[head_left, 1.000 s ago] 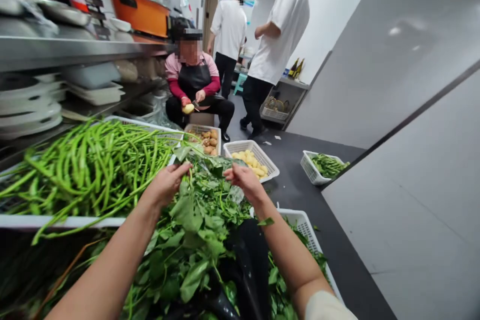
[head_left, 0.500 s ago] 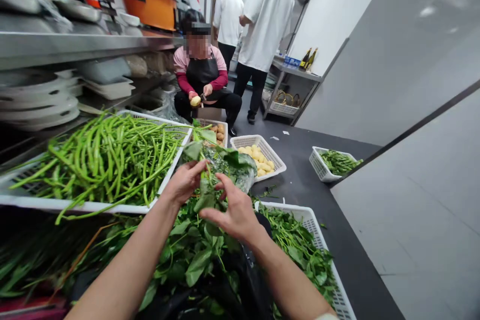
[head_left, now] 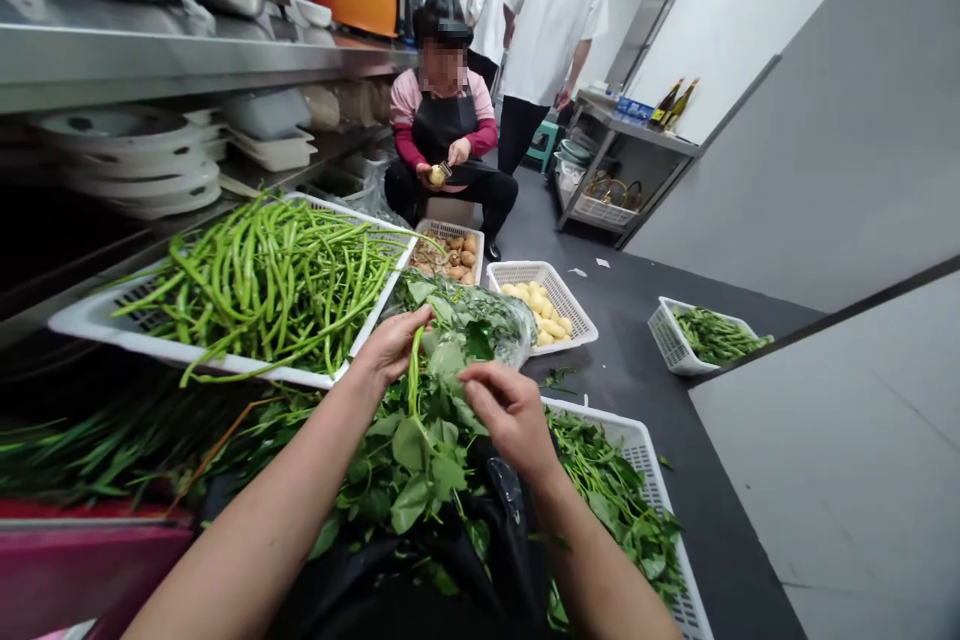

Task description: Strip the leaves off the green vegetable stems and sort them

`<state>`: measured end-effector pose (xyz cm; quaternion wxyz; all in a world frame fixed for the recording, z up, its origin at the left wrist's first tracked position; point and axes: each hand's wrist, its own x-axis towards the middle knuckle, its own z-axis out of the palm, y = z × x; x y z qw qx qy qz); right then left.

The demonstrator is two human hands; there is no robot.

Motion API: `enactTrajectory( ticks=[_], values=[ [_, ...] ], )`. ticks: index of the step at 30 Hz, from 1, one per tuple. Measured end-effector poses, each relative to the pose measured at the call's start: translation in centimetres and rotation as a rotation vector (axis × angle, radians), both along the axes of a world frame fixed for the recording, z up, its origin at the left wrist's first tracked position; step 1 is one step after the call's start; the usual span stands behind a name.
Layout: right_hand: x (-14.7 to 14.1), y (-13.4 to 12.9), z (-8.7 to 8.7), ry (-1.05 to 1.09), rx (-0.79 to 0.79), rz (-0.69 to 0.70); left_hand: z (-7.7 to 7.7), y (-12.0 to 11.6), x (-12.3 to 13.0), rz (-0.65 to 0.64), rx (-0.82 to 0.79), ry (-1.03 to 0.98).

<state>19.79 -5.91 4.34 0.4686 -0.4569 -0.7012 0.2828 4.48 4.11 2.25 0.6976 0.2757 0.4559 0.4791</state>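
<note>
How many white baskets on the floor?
5. One with long beans at left, one with unpeeled potatoes, one with peeled potatoes, a small one with greens by the wall, and one with leafy greens under the right hand. More may be hidden.

Baskets of vegetables across a kitchen floor
Bean tray (head_left: 225, 280) left, beside the shelves (head_left: 150, 70); potato baskets (head_left: 544, 305) behind the leafy pile (head_left: 420, 450); another basket (head_left: 645, 480) right.

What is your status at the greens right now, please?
Left hand pinching a leafy stem. Right hand on the leaves beside it. Bean tray close left; nothing blocking.
</note>
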Motion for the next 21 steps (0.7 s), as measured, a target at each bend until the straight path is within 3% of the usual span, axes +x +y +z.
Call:
enactTrajectory(
  ticks=[5,10,15,21],
  values=[
    [-1.6,0.8,-0.6,-0.042,-0.247,0.137,0.2,-0.1,0.2,0.038,0.06,-0.004],
    [-2.3,2.4,-2.5,0.239,-0.533,0.158,-0.1,-0.3,0.5,0.111,0.122,0.027],
    [-2.0,3.0,-3.2,0.499,-0.848,0.213,0.0,-0.7,0.5,0.123,0.15,0.064],
    [-1.7,3.6,-3.5,0.633,-0.95,0.275,0.2,-1.0,0.6,0.104,0.172,0.103]
  ],
)
